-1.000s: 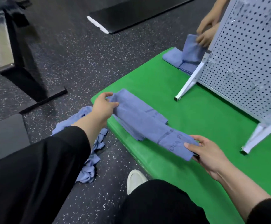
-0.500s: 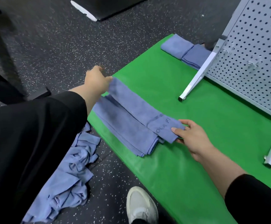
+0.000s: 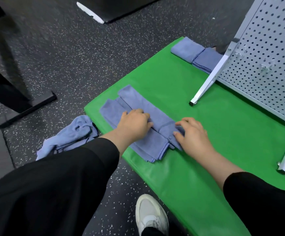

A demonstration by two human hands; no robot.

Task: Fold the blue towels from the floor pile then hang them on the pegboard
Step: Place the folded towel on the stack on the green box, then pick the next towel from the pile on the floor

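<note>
A blue towel [image 3: 138, 101], folded into a long narrow strip, lies slantwise on a green mat [image 3: 214, 133], partly on top of a stack of similar long-folded towels [image 3: 148, 149]. My left hand [image 3: 135, 123] presses down on the strip's middle with bent fingers. My right hand [image 3: 191, 133] pinches the strip's near end between thumb and fingers. The pile of loose blue towels [image 3: 70, 138] sits on the dark floor just left of the mat. The grey pegboard [image 3: 265, 57] stands at the right on white legs.
Two folded blue towels [image 3: 196, 53] lie at the mat's far corner beside the pegboard's white leg [image 3: 206, 84]. My white shoe [image 3: 150, 215] is on the speckled floor below the mat. Black equipment bases [image 3: 27, 109] stand at left and top.
My left hand let go of the strip's far end and came to its middle. The strip now lies flat on the stack. My right hand still holds the near end.
</note>
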